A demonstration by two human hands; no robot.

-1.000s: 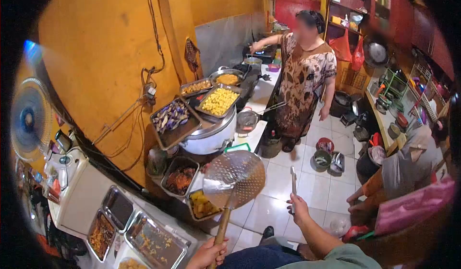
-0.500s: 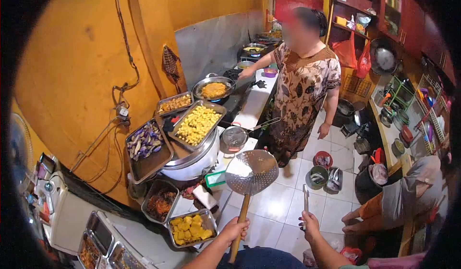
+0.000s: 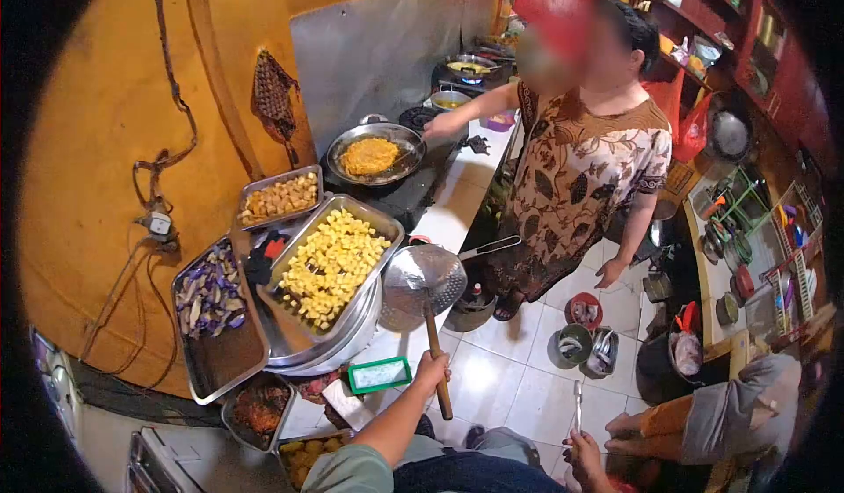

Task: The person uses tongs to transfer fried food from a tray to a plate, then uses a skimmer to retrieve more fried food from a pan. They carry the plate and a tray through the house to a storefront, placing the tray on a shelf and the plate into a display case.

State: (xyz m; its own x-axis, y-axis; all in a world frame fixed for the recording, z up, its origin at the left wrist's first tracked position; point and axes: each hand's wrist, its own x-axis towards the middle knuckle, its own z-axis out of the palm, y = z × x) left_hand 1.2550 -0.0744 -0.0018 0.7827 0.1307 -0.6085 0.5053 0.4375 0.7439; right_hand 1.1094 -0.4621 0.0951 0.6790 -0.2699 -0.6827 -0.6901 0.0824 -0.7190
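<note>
Left hand (image 3: 432, 372) first: from where I operate, its fingers close around the wooden handle of the skimmer (image 3: 425, 280), with a short stub of handle showing behind the fist. That low grip seems chosen for reach, letting the broad perforated disc sit well ahead of the fingers and perhaps keeping them away from heat. I see the disc over the near edge of the bench (image 3: 462, 196), beside the big pot (image 3: 360, 330).

Right hand (image 3: 585, 460) is well apart from the left, wrapped around a slim metal utensil (image 3: 578, 405), possibly tongs. Its tip points forward over the tiled floor (image 3: 492, 370); I judge the spacing keeps the two tools from knocking together. I cannot tell whether its far end is open.

Ahead of the left hand, beyond the disc, the wok (image 3: 404, 159) holds an orange-brown fried mass, and a co-worker's hand (image 3: 447, 125) reaches to its rim; I can't tell if they touch. Left of the disc, the yellow-cube tray (image 3: 380, 222) rests above the big pot, probably to save bench space, with the eggplant tray (image 3: 224, 352) farther left. Just left of the left forearm, the green-rimmed tray (image 3: 382, 364) lies low beside the pot.
</note>
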